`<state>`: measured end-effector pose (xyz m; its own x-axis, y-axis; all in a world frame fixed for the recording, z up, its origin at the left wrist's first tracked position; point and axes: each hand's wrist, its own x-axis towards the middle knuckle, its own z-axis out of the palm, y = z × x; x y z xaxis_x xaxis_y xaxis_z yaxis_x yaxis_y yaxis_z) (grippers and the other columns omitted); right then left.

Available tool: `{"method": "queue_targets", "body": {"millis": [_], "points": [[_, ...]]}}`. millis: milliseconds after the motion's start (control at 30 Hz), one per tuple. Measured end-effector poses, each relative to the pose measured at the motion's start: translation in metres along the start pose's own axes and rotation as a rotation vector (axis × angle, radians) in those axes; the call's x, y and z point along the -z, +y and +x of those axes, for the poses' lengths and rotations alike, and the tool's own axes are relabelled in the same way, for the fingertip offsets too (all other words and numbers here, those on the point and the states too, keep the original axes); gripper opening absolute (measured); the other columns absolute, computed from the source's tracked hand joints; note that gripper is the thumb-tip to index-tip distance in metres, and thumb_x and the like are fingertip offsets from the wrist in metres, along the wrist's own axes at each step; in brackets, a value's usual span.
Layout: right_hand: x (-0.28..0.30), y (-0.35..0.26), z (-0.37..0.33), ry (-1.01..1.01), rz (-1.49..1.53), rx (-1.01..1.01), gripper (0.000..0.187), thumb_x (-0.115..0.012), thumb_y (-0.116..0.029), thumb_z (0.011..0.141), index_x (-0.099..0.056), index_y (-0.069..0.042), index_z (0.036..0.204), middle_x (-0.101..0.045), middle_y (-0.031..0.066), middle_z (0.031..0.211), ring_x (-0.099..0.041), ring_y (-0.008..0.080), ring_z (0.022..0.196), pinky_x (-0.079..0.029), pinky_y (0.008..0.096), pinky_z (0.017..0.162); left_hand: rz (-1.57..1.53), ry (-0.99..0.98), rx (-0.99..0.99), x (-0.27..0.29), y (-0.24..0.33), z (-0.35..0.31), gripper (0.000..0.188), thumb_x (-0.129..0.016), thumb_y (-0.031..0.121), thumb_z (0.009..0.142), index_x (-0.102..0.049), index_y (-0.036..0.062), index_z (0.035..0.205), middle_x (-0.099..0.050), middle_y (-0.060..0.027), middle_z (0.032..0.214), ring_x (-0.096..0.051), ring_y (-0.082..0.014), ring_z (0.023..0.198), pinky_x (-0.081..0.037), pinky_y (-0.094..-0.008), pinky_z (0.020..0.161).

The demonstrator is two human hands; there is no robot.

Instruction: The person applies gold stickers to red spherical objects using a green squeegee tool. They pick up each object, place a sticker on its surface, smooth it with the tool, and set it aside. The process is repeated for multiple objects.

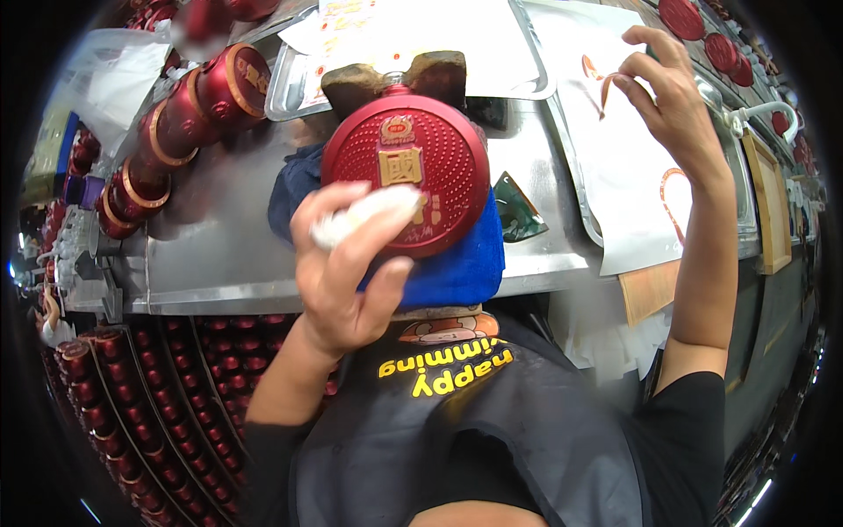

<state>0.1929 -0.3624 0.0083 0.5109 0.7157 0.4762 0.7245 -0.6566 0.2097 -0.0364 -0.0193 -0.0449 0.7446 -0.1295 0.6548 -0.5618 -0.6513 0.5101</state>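
A round, flat red bottle with raised dots and gold emblems lies in front of me. Its neck rests between the arms of a dark, worn holder, and a blue towel is under its body. Over the bottle's lower left part, my left hand is closed round a white wad of cloth or paper, blurred by motion. To the right, my right hand pinches a thin curved orange-red strip between thumb and finger, above a white sheet with similar curved prints.
Several red bottles with gold-coloured rims stand in a row at left. A metal tray with printed sheets lies at the far side. Beside the towel is a dark green piece. Racks of red items fill the lower left.
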Motion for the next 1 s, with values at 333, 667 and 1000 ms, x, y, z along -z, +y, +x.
{"method": "queue_targets", "body": {"millis": [333, 667, 1000], "points": [[0.099, -0.098, 0.022, 0.094, 0.396, 0.07, 0.029, -0.074, -0.02, 0.094, -0.059, 0.0, 0.079, -0.063, 0.0149, 0.111, -0.064, 0.0265, 0.096, -0.049, 0.0361, 0.079, -0.268, -0.122, 0.06, -0.048, 0.038, 0.106, 0.029, -0.068, 0.022, 0.097, -0.06, -0.001, 0.113, -0.065, -0.01, 0.093, -0.064, -0.0218, 0.086, -0.052, -0.0333, 0.078], [0.038, -0.156, 0.034, 0.013, 1.041, -0.202, 0.027, -0.071, -0.018, 0.098, -0.063, 0.001, 0.081, -0.06, 0.0143, 0.11, -0.063, 0.0204, 0.088, -0.051, 0.0315, 0.075, -0.727, -0.155, 0.681, 0.029, 0.01, 0.059, 0.016, -0.062, 0.014, 0.103, -0.066, -0.0008, 0.097, -0.066, -0.0017, 0.082, -0.061, -0.0056, 0.072, -0.049, -0.0235, 0.06], [-0.007, -0.171, 0.06, 0.065, 0.756, -0.227, 0.025, -0.072, -0.013, 0.095, -0.059, 0.0, 0.078, -0.059, 0.0163, 0.112, -0.06, 0.026, 0.099, -0.048, 0.0359, 0.083, 0.029, 0.082, 0.366, 0.014, -0.04, 0.06, 0.018, -0.071, 0.015, 0.092, -0.064, -0.0002, 0.087, -0.06, -0.0187, 0.094, -0.059, -0.0316, 0.085, -0.049, -0.0402, 0.078]]}}
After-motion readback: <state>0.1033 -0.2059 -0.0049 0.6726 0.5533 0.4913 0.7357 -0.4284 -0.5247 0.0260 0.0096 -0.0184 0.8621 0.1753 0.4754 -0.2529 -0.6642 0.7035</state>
